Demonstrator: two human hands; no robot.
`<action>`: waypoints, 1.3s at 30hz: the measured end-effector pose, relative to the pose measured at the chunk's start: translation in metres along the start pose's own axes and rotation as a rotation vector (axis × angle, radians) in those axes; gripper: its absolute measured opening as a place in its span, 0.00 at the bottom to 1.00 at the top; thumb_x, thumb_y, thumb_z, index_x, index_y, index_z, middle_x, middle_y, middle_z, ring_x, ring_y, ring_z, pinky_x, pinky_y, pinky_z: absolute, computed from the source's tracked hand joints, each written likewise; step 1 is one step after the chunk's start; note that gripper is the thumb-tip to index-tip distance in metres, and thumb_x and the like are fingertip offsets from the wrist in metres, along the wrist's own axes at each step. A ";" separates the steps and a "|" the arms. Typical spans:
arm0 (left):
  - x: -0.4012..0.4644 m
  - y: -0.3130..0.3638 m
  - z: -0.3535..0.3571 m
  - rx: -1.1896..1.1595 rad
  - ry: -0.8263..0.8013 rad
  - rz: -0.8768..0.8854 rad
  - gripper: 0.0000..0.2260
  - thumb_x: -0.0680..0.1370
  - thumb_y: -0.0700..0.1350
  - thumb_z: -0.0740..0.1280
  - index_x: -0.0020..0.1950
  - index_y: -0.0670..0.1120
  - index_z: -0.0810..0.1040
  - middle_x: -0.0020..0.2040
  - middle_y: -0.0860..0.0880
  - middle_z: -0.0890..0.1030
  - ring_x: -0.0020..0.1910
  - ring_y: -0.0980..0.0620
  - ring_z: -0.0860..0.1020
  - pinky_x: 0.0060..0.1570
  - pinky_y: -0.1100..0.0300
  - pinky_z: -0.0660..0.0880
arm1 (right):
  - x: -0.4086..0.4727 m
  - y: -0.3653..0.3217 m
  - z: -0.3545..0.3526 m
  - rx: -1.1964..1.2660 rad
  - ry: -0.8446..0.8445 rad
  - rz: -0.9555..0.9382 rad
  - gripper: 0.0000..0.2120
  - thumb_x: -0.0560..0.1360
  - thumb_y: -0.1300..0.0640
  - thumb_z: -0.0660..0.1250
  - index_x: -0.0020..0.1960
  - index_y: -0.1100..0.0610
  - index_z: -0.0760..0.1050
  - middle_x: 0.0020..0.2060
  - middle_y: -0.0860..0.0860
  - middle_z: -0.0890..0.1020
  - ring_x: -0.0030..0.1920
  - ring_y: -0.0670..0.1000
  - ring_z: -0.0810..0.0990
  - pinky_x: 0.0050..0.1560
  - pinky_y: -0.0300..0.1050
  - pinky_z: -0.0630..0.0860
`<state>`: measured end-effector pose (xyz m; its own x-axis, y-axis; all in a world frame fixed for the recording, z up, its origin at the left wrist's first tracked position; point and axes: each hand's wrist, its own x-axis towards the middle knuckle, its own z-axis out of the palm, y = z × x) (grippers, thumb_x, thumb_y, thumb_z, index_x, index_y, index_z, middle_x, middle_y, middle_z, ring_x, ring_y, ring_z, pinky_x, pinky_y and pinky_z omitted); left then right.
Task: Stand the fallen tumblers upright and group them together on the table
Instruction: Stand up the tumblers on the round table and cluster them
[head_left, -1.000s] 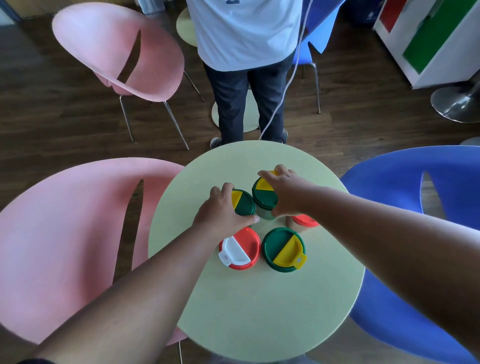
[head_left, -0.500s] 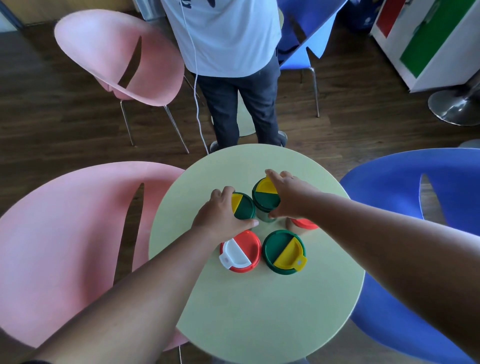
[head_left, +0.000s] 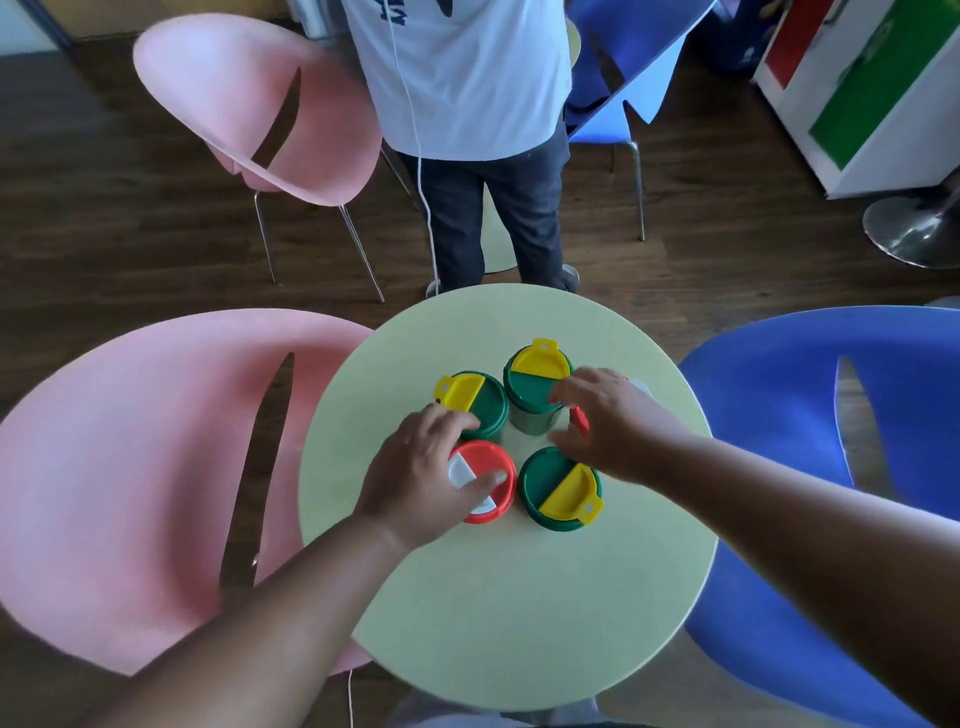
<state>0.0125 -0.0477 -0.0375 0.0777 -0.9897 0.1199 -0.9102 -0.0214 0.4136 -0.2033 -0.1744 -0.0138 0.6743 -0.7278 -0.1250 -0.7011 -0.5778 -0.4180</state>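
Several lidded tumblers stand upright in a tight cluster on the round pale green table (head_left: 498, 613). Two green-and-yellow lids sit at the back, one on the left (head_left: 475, 402) and one in the middle (head_left: 535, 382). A red-and-white lid (head_left: 488, 457) and a third green-and-yellow lid (head_left: 558, 491) sit in front. My left hand (head_left: 423, 470) lies loosely over the red-and-white tumbler, thumb across its lid, fingertips by the back-left tumbler. My right hand (head_left: 610, 423), fingers relaxed, covers most of a red-lidded tumbler (head_left: 579, 421) on the right.
A person in a white shirt and dark trousers (head_left: 493, 171) stands just beyond the table's far edge, a white cord hanging in front. Pink chairs stand at the left (head_left: 119, 467) and back left (head_left: 260, 109), a blue chair (head_left: 810, 467) at the right.
Both hands have let go of the two back green-lidded tumblers and drawn back toward me. Their yellow flaps now show fully. The camera has moved closer.
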 end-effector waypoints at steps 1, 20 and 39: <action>-0.008 -0.002 0.002 0.009 -0.025 0.007 0.28 0.69 0.67 0.67 0.60 0.48 0.77 0.54 0.50 0.78 0.54 0.46 0.77 0.48 0.50 0.78 | -0.010 0.001 0.002 -0.014 -0.034 -0.025 0.20 0.71 0.44 0.69 0.60 0.51 0.76 0.53 0.48 0.78 0.56 0.53 0.75 0.55 0.51 0.74; -0.046 0.002 0.039 -0.381 0.016 -0.293 0.38 0.61 0.51 0.83 0.66 0.48 0.70 0.57 0.54 0.75 0.56 0.51 0.75 0.48 0.61 0.71 | -0.061 -0.032 0.051 0.086 -0.074 0.386 0.45 0.61 0.40 0.76 0.71 0.51 0.60 0.61 0.53 0.74 0.52 0.56 0.78 0.48 0.52 0.79; -0.043 0.034 0.052 -0.348 0.107 -0.371 0.39 0.59 0.53 0.84 0.65 0.46 0.71 0.56 0.51 0.74 0.53 0.50 0.75 0.46 0.60 0.72 | -0.067 -0.001 0.045 0.105 -0.093 0.297 0.46 0.61 0.36 0.74 0.71 0.51 0.59 0.58 0.52 0.73 0.48 0.57 0.79 0.45 0.55 0.80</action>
<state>-0.0434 -0.0129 -0.0756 0.4270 -0.9042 -0.0079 -0.6260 -0.3020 0.7190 -0.2370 -0.1082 -0.0458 0.4660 -0.8189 -0.3352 -0.8458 -0.3010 -0.4405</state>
